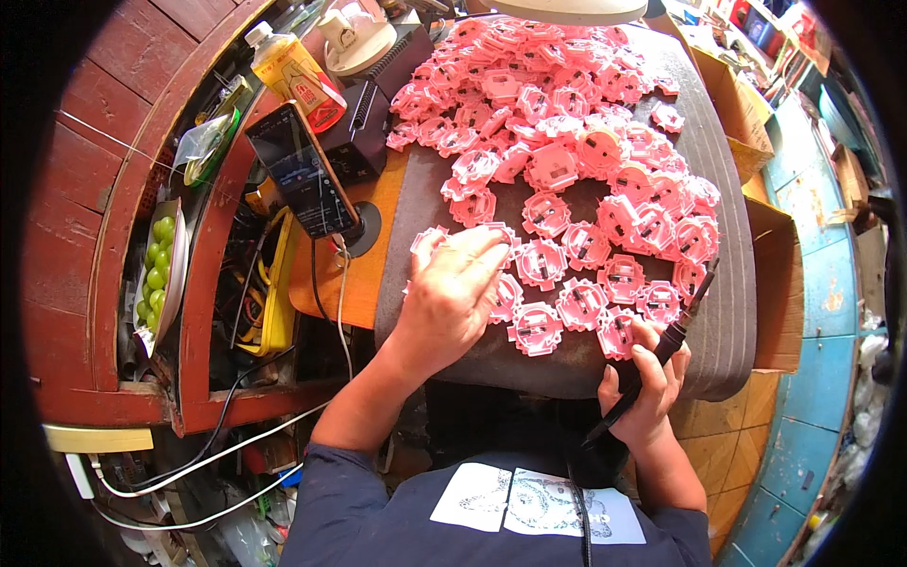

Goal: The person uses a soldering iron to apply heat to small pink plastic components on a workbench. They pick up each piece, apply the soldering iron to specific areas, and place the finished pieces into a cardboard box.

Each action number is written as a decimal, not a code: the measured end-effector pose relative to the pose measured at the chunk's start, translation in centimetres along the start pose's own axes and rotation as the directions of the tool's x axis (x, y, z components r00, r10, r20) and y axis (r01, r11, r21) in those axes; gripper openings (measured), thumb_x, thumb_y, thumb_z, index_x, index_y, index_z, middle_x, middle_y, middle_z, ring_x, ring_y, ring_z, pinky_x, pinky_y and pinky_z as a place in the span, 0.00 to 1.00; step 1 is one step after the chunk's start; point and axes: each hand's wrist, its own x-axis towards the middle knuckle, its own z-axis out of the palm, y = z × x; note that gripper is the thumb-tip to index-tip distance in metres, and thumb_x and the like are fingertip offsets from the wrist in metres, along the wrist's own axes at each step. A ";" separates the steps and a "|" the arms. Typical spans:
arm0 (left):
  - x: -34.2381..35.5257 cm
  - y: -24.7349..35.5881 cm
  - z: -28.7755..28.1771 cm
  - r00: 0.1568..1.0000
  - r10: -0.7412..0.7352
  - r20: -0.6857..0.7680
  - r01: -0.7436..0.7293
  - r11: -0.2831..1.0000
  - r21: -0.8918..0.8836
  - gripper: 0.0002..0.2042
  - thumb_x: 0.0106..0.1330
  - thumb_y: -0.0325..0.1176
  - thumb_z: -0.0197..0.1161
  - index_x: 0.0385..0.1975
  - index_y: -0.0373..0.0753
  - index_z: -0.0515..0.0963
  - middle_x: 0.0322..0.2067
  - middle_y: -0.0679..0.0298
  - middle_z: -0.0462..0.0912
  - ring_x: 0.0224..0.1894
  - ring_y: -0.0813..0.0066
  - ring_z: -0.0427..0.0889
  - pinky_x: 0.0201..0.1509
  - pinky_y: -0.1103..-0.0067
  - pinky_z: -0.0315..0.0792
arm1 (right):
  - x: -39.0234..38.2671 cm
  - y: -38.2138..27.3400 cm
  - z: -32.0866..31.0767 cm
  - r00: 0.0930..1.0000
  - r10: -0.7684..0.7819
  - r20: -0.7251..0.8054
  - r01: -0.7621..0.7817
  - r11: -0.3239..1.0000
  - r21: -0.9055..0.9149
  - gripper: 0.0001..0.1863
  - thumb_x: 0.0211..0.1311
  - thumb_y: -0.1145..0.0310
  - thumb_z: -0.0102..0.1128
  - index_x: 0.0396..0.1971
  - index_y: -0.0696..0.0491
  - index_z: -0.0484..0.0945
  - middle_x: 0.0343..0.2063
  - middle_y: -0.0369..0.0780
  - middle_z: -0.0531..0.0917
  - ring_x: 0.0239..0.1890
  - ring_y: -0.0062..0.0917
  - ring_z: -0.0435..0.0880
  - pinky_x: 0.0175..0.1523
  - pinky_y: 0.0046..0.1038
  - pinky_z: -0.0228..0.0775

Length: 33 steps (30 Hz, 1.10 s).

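A: Nearest, right hand with fingers clenched round a black soldering iron, tip resting among the pink plastic parts at the near edge of the grey mat. Left hand pressed flat, fingers spread over one pink part on the mat's left

B: Best kept pinned flat, tip brought in steady. Counts?

A: One iron, one phone, one bottle; pink parts heaped past counting, dozens

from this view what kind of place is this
Most likely a small home or backyard assembly workbench. A heap of pink plastic gear-shaped parts covers a dark mat, the right hand grips a black soldering-iron-like tool, and a phone, a drink bottle and green grapes sit alongside.
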 end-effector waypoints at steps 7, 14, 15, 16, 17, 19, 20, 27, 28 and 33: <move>-2.2 -2.9 -1.8 0.990 -0.132 -0.049 0.134 0.990 0.042 0.13 0.67 0.32 0.71 0.47 0.33 0.85 0.47 0.54 0.87 0.53 0.52 0.85 0.66 0.54 0.69 | 0.7 -0.1 -0.2 0.998 -0.054 0.018 0.054 0.998 0.012 0.26 0.68 0.63 0.69 0.58 0.54 0.67 0.57 0.58 0.82 0.54 0.52 0.81 0.60 0.52 0.69; 0.4 -1.0 -1.7 0.999 0.018 -0.043 -0.022 0.995 -0.101 0.13 0.64 0.28 0.74 0.46 0.33 0.85 0.49 0.53 0.87 0.54 0.49 0.84 0.64 0.59 0.73 | 0.1 0.0 -0.7 1.000 -0.007 -0.008 0.007 0.999 0.052 0.26 0.67 0.59 0.69 0.57 0.51 0.67 0.58 0.56 0.83 0.55 0.51 0.82 0.63 0.54 0.66; 1.4 0.1 -1.5 0.998 0.058 -0.020 -0.061 0.987 -0.150 0.13 0.62 0.27 0.74 0.46 0.33 0.85 0.49 0.53 0.86 0.54 0.49 0.84 0.62 0.60 0.74 | 0.1 0.0 -0.9 1.000 -0.010 -0.023 0.011 0.998 0.064 0.26 0.67 0.59 0.69 0.57 0.51 0.67 0.59 0.57 0.83 0.55 0.51 0.82 0.64 0.54 0.66; 2.4 1.3 -1.1 0.995 0.103 0.008 -0.100 0.979 -0.178 0.14 0.62 0.26 0.74 0.46 0.33 0.84 0.49 0.53 0.86 0.53 0.49 0.84 0.61 0.60 0.74 | 0.1 0.0 -1.2 1.000 -0.001 -0.032 0.003 0.997 0.074 0.27 0.67 0.59 0.70 0.58 0.51 0.67 0.59 0.57 0.83 0.55 0.51 0.82 0.64 0.54 0.66; 3.5 2.5 -0.7 0.988 0.151 0.034 -0.141 0.968 -0.207 0.14 0.61 0.26 0.74 0.47 0.33 0.84 0.49 0.53 0.86 0.53 0.49 0.83 0.61 0.60 0.75 | 0.1 0.0 -1.6 0.999 0.009 -0.043 -0.006 0.997 0.083 0.27 0.67 0.59 0.70 0.58 0.51 0.67 0.59 0.56 0.83 0.55 0.51 0.82 0.64 0.55 0.66; 5.5 4.6 0.3 0.957 0.271 0.105 -0.245 0.947 -0.205 0.14 0.63 0.24 0.70 0.48 0.33 0.82 0.51 0.51 0.83 0.56 0.49 0.82 0.60 0.60 0.76 | 0.0 0.8 -2.3 0.996 0.025 -0.080 -0.019 0.997 0.070 0.28 0.67 0.62 0.69 0.61 0.52 0.66 0.58 0.56 0.83 0.55 0.50 0.82 0.63 0.53 0.67; 6.6 5.3 1.2 0.952 0.278 0.130 -0.247 0.945 -0.214 0.14 0.64 0.24 0.69 0.49 0.33 0.82 0.52 0.51 0.83 0.56 0.49 0.82 0.61 0.59 0.76 | 0.3 1.2 -2.8 0.994 0.045 -0.103 -0.039 0.997 0.065 0.28 0.67 0.63 0.68 0.61 0.53 0.66 0.57 0.56 0.83 0.55 0.50 0.82 0.63 0.53 0.68; 11.1 5.6 6.0 0.901 0.318 0.294 -0.323 0.946 -0.030 0.21 0.65 0.29 0.69 0.60 0.41 0.81 0.58 0.51 0.79 0.59 0.51 0.80 0.64 0.59 0.74 | 3.4 5.6 -5.8 0.993 0.107 0.041 -0.107 0.994 0.000 0.26 0.65 0.59 0.70 0.57 0.55 0.76 0.60 0.50 0.84 0.60 0.52 0.79 0.68 0.52 0.63; 11.2 5.5 6.3 0.910 0.306 0.278 -0.326 0.945 0.027 0.20 0.65 0.29 0.69 0.58 0.40 0.81 0.58 0.52 0.79 0.58 0.51 0.80 0.64 0.59 0.74 | 3.8 5.9 -6.1 0.987 0.106 0.121 -0.107 0.994 -0.001 0.27 0.64 0.58 0.71 0.58 0.55 0.75 0.59 0.50 0.84 0.61 0.53 0.78 0.68 0.52 0.62; 12.0 4.4 7.8 0.947 0.239 0.214 -0.262 0.961 0.090 0.17 0.66 0.29 0.68 0.55 0.35 0.81 0.54 0.53 0.83 0.55 0.52 0.82 0.61 0.60 0.75 | 4.3 5.7 -6.2 0.982 0.124 0.144 -0.116 0.991 -0.060 0.29 0.61 0.56 0.74 0.58 0.53 0.76 0.52 0.51 0.85 0.55 0.51 0.79 0.62 0.51 0.64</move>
